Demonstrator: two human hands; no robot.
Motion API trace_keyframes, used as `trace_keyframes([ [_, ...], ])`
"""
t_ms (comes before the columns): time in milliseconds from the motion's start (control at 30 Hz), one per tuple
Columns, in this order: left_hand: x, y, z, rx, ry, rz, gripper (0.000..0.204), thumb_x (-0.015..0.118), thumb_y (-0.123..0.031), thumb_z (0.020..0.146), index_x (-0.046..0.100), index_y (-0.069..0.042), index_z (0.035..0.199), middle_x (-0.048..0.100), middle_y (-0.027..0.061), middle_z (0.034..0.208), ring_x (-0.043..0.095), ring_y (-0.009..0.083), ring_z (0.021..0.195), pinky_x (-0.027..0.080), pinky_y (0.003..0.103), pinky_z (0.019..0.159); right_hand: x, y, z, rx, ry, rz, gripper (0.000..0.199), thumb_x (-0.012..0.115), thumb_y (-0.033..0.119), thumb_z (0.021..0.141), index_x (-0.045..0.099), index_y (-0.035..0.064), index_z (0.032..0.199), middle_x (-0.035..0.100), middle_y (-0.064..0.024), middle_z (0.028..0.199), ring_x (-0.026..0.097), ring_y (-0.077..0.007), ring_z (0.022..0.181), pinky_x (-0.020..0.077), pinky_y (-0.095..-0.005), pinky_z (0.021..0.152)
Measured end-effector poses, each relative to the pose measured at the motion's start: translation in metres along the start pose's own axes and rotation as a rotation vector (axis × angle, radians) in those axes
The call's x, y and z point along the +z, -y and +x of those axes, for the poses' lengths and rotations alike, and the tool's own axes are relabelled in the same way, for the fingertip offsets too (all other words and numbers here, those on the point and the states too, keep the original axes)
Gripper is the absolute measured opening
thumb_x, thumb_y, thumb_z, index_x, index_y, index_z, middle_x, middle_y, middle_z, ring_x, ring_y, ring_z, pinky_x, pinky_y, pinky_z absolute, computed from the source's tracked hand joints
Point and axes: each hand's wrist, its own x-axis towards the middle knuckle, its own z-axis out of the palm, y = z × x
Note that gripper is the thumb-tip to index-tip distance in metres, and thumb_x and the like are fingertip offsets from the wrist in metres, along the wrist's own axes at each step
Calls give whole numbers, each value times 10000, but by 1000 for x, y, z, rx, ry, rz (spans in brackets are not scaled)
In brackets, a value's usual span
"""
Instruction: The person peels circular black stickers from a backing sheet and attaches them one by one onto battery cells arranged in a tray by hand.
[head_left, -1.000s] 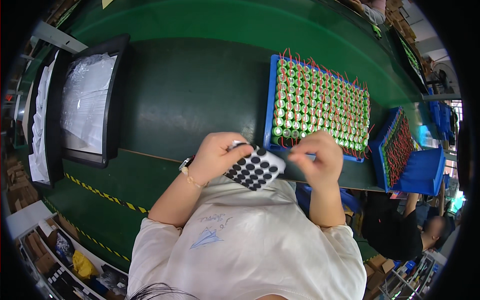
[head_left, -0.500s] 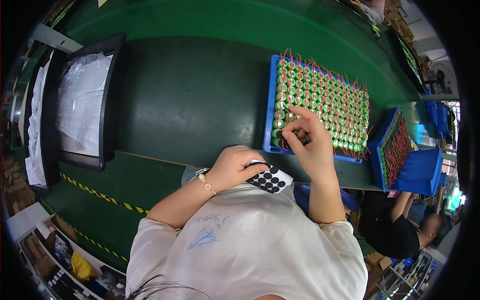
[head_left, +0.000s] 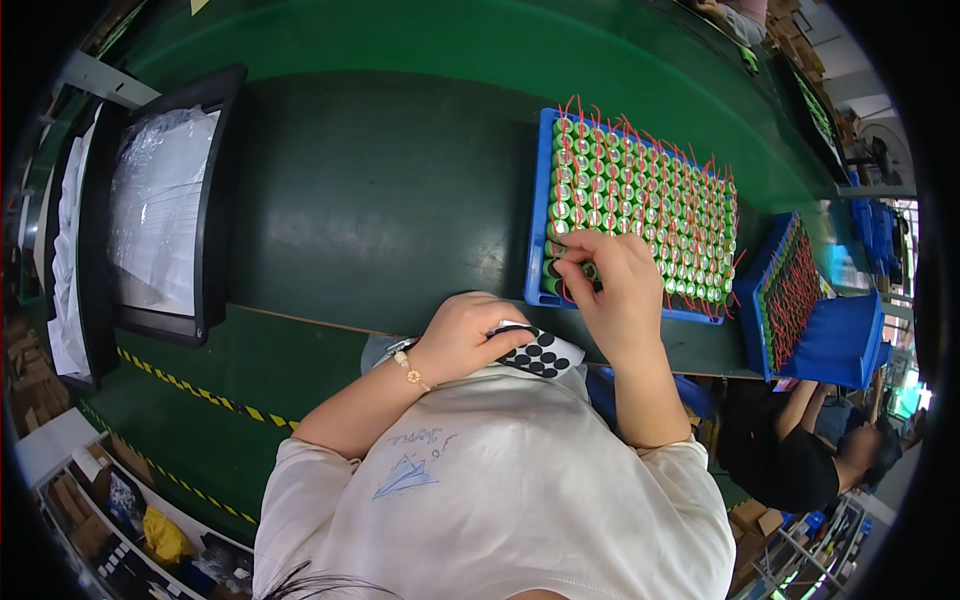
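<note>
My left hand [head_left: 466, 332] is closed on a white sheet of round black stickers [head_left: 543, 356], held close to my shirt with the thumb on top. Green cylindrical battery cells [head_left: 640, 170] with red wires stand upright in rows in a blue tray [head_left: 540, 190] to the right. Over the tray's near left corner hovers my right hand [head_left: 618, 285]. Its thumb and forefinger are bent together at the top of a cell in the left column. Whatever they pinch is too small to make out. Several cells along the near row have dark tops.
Another blue tray [head_left: 757, 300] of wired cells stands farther right, beside a blue bin [head_left: 838, 340]. Black trays [head_left: 225, 200] with white sheets and clear plastic sit at the left. A co-worker in black [head_left: 780, 450] is at the lower right.
My right hand has shifted slightly left and nearer, and its forefinger has come down toward the thumb. My left hand keeps its hold on the sticker sheet.
</note>
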Motion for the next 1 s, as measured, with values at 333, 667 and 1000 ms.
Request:
trace_keyframes([
  [333,0,1,0,4,-2,-9,108,728,-169,806,694,-78,852,673,60,790,628,260,733,480,357,684,-16,-20,-5,149,26,236,111,759,44,724,701,53,819,634,-73,936,621,-235,891,484,-333,767],
  [667,0,2,0,-4,-7,-14,104,734,-165,804,695,-84,856,677,53,792,627,253,729,478,353,681,-18,-12,-7,114,59,-15,128,773,19,702,720,39,818,640,-52,984,596,-220,873,472,-332,755],
  [1000,2,1,0,-16,-15,-12,105,733,-165,807,690,-78,849,675,59,789,626,252,735,475,356,678,-12,-11,-7,6,-19,-54,140,789,69,664,700,69,772,629,-37,879,577,-244,805,446,-356,705],
])
